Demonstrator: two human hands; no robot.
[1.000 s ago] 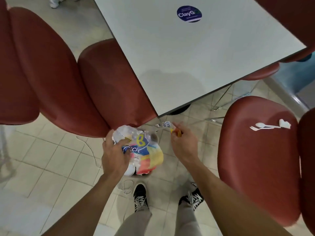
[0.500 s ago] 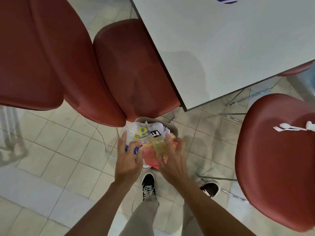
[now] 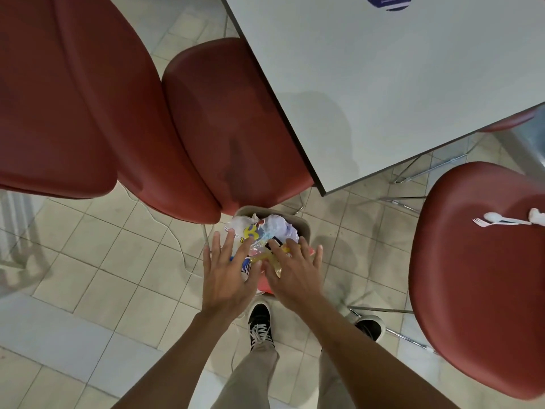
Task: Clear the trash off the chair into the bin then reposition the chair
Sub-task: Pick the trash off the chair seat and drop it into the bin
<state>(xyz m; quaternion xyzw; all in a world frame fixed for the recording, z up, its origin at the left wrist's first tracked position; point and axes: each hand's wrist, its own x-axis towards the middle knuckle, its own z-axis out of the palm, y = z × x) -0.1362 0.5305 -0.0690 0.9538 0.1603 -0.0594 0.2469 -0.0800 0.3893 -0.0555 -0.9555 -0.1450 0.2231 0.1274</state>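
Observation:
A small grey bin stands on the floor under the table corner, stuffed with crumpled plastic wrappers in white, blue and yellow. My left hand and my right hand lie side by side over the wrappers with fingers spread straight, palms down on them. A red chair at the right carries a white plastic fork, a white spoon and a crumpled white scrap on its seat.
A white table fills the upper right, with a blue sticker at the top edge. Red chairs crowd the left and centre, close to the bin. A thin white cord trails across the tiled floor. My shoes stand just behind the bin.
Both hands have let go of the wrappers and flattened out over them. The wrappers have sunk into the bin. The camera has moved forward and down.

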